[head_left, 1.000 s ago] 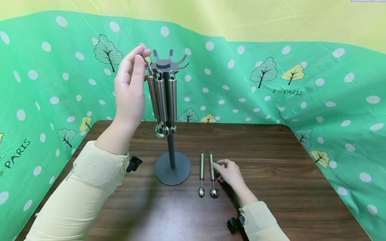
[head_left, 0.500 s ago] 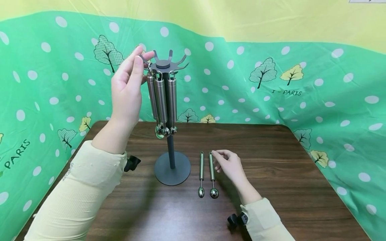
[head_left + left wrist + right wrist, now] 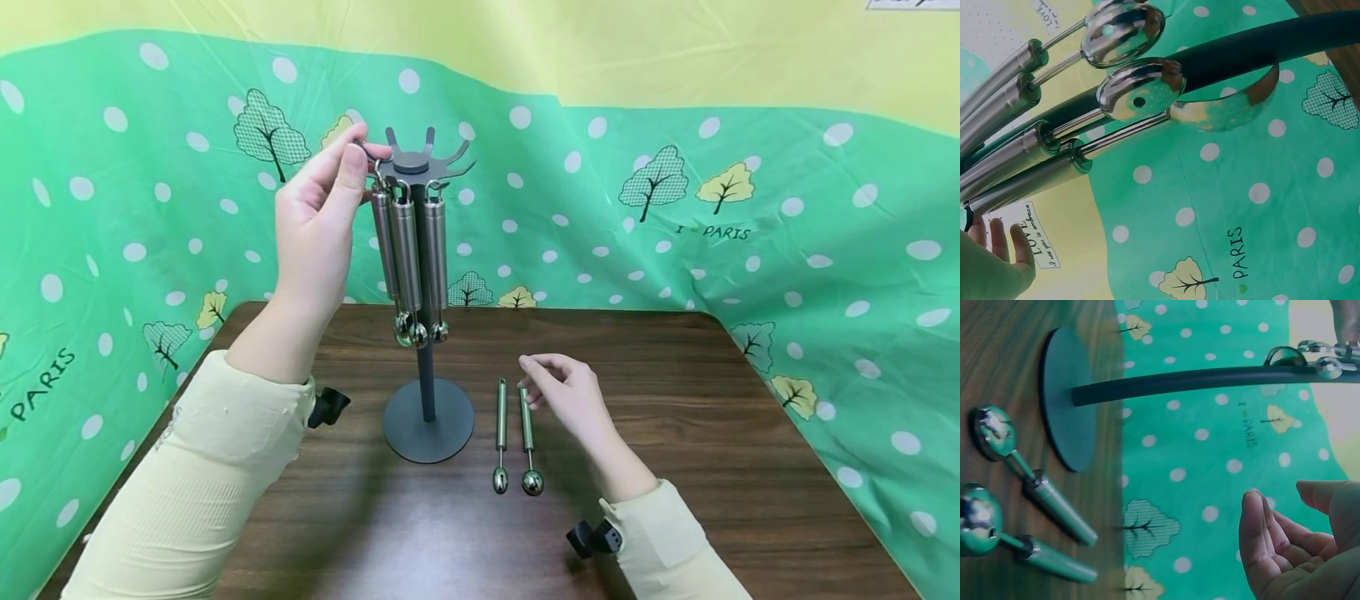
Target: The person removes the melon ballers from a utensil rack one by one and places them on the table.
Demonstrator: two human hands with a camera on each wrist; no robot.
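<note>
My left hand (image 3: 311, 225) pinches a hooked arm at the top left of the dark grey utensil rack (image 3: 429, 433). Several steel melon ballers (image 3: 406, 258) hang from the rack beside that hand, scoops down. In the left wrist view their shiny scoops (image 3: 1141, 90) show close up, one with a small hole. On the table lie two more: an oval-scooped melon baller (image 3: 502, 421) and a round-scooped melon baller (image 3: 533, 482). My right hand (image 3: 572, 398) hovers over the upper end of the round one. Thumb and fingers stand apart with nothing between them in the right wrist view.
The dark wood table (image 3: 675, 467) carries the rack and both loose tools. A green and yellow printed cloth (image 3: 555, 192) hangs behind and beside it. Some upper arms of the rack, on its right and back, bear no tool.
My right hand has slid up along the round-scooped melon baller and risen off its end. The left hand has shifted its fingers on the rack's arm; the rack's top has moved slightly right.
</note>
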